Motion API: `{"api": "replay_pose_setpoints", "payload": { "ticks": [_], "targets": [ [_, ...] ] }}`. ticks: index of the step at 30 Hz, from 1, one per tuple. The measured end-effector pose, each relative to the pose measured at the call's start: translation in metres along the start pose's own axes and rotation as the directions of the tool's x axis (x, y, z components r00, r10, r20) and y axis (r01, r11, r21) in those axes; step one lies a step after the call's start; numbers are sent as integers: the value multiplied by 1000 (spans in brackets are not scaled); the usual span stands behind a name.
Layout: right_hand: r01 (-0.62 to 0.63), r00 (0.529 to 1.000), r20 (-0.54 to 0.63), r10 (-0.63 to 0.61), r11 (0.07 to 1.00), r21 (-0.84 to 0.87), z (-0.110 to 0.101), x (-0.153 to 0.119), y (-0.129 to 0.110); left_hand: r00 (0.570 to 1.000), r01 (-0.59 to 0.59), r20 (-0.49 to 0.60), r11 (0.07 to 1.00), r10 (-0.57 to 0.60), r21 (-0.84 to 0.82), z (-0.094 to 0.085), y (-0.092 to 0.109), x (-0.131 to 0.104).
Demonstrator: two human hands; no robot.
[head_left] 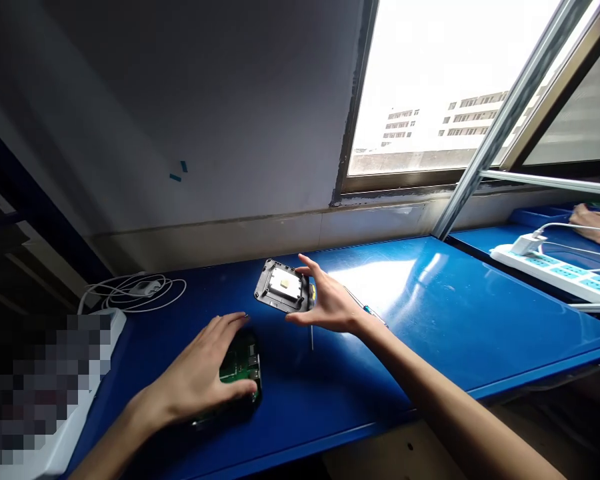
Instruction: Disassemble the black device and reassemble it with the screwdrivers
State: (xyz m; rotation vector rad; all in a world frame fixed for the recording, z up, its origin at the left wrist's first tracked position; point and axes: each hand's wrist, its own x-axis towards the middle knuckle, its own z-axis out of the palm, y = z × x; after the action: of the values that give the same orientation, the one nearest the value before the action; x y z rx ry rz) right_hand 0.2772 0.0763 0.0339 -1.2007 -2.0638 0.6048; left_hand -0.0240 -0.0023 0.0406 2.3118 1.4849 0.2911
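My right hand (330, 300) grips a dark plastic device cover (267, 283) by its right end, thumb below and fingers above. The cover is held tilted above the table, its inner side with a pale metal plate and a small yellowish pad facing me. My left hand (200, 367) is spread over a green circuit board (237, 360) on the blue table, fingers apart and the thumb by its right edge. The hand hides much of the board; metal ports show along its right side. Below the cover, a thin metal shaft (311, 339) shows; its other end is partly hidden.
A slim tool (369, 310) lies behind my right wrist. White cable (170, 293) coils at the table's back left, near a white object (113, 323). On the right are a metal post (467, 180), a power strip (555, 263) and another person's hand (597, 223).
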Motion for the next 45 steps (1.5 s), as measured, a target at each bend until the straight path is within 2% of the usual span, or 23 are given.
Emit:
{"api": "replay_pose_setpoints", "payload": {
  "ticks": [2,5,12,15,18,23,26,29,32,35,37,39,40,42,45],
  "targets": [
    [-19,999,44,18,1000,7,9,14,1,996,61,63,998,-62,13,8,-4,-12],
    [16,995,94,-15,1000,-2,22,36,2,985,111,130,994,-111,10,8,-6,-20],
    [75,977,208,-51,991,-110,47,58,4,985,136,117,989,-130,-54,-1,-21,-29],
    [70,977,209,-39,988,-140,43,60,0,985,149,102,987,-142,-65,1,-29,-30],
    [59,986,167,-31,985,-165,27,60,-10,992,120,48,989,-116,-89,3,-37,-30],
    [80,984,171,-48,979,-187,1,42,-22,989,134,-54,985,-140,-105,6,-57,-27],
    [99,961,274,-37,972,-213,3,16,-24,984,134,-103,986,-144,-103,2,-69,-25],
    [103,922,387,-4,966,-236,12,-14,-27,983,163,-71,981,-171,-102,-7,-72,-26],
    [70,885,463,48,969,-235,18,-35,-32,981,154,-104,982,-166,-114,-15,-59,-28],
    [130,882,470,-30,974,-183,17,-36,-31,992,65,-98,995,-73,-82,-14,-29,-25],
    [158,917,393,-70,968,-196,13,-26,-25,999,8,-31,999,-10,-46,-7,-4,-18],
    [57,981,196,3,953,-299,9,-12,-16,997,-70,43,997,71,-27,3,19,-9],
    [-8,993,105,45,943,-334,7,-4,-10,994,-89,64,996,90,-15,8,28,-4],
    [-145,989,-31,144,914,-378,5,9,2,992,-94,86,995,91,23,20,41,5],
    [-247,968,-50,246,900,-358,7,18,18,996,-24,91,997,17,77,32,50,15]
  ]
}}
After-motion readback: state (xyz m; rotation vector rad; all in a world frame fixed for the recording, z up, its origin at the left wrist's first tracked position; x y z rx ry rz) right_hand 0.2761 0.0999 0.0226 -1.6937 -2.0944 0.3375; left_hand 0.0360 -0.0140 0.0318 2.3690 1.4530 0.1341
